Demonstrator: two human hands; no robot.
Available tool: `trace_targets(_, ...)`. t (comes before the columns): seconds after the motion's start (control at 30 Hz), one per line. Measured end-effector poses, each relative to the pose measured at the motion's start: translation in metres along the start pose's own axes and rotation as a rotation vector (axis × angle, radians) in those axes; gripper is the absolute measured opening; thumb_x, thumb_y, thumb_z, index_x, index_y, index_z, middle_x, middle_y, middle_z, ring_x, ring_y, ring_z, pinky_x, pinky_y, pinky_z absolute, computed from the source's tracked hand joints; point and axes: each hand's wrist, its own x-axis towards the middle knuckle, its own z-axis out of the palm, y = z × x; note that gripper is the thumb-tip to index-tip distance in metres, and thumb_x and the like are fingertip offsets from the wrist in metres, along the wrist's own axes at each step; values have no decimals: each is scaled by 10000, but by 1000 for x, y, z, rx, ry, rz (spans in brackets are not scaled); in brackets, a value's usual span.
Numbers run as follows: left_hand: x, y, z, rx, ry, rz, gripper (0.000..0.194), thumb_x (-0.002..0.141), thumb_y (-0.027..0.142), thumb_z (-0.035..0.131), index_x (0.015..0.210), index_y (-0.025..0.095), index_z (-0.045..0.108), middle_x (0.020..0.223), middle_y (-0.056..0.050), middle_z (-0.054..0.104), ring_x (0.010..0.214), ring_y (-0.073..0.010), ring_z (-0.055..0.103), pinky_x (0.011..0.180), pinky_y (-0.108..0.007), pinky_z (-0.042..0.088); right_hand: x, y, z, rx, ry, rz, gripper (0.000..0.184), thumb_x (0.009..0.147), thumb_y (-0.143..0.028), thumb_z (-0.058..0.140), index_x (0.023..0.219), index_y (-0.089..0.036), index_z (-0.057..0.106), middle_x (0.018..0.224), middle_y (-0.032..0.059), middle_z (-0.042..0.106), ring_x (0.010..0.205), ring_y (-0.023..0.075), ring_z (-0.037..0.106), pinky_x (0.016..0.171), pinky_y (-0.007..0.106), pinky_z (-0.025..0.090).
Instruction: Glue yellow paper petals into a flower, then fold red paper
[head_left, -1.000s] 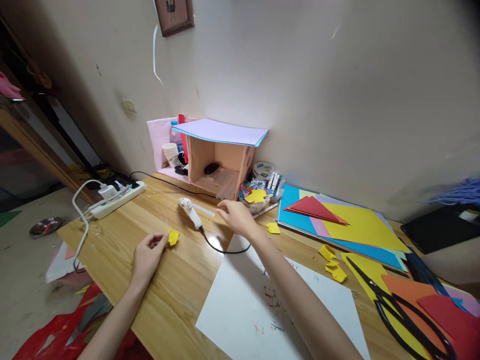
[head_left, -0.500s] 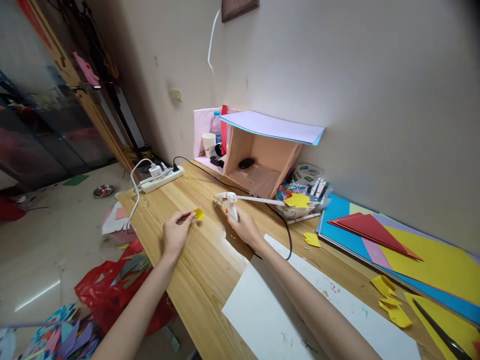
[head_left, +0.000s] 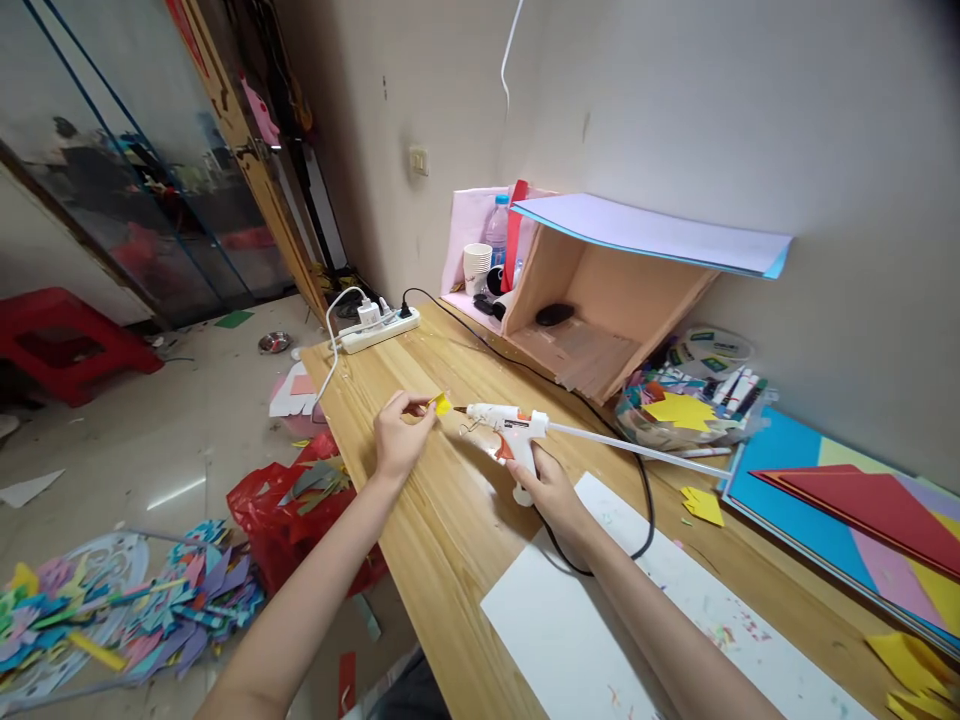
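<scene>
Between the thumb and fingers of my left hand is a small folded piece of yellow paper. My right hand is wrapped round the handle of a white hot glue gun with an orange trigger. Its nozzle points left and lies right at the yellow paper; whether they touch I cannot tell. A long glue stick juts from the gun's back end. Below my right forearm lies a large white sheet with coloured marks.
A cardboard box with a lilac top stands against the wall. Beside it is a basket of markers and paper. Coloured sheets lie at right. A power strip sits at the far left corner; a black cord loops by my right wrist.
My view has swung left. The glue gun has turned from pointing away to pointing left, its nozzle brought up to the yellow paper in my left hand.
</scene>
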Motion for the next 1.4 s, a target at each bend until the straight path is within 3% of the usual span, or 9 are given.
trace_targets(0.17,-1,4,0,17,-27,34,79,710,226,611,745,161,640,653,4,542,600,-102,516,607,-234,421,-2,-5,-1,-44,-41,-40,280,811,-357,442,978,-166,560,934,59,627,880,212,550,789,318,413)
trace_targets(0.53,-2,5,0,3,-56,56,57,705,214,610,728,164,621,661,7,547,592,-100,512,593,-230,413,-1,-3,1,-110,2,-21,193,790,-356,457,778,-173,518,729,12,575,659,162,500,635,279,394)
trace_targets(0.93,-3,4,1,0,-67,74,56,714,212,604,736,166,629,662,8,542,597,-100,505,593,-230,406,0,-5,0,-103,-32,3,296,803,-350,435,1003,-162,546,903,56,611,817,208,535,755,327,403)
trace_targets(1.4,-3,2,1,-7,-60,72,76,720,234,605,741,167,632,672,1,553,599,-104,513,597,-235,413,0,-3,0,-70,-51,-2,269,797,-330,431,968,-169,560,841,38,617,825,213,538,748,321,406)
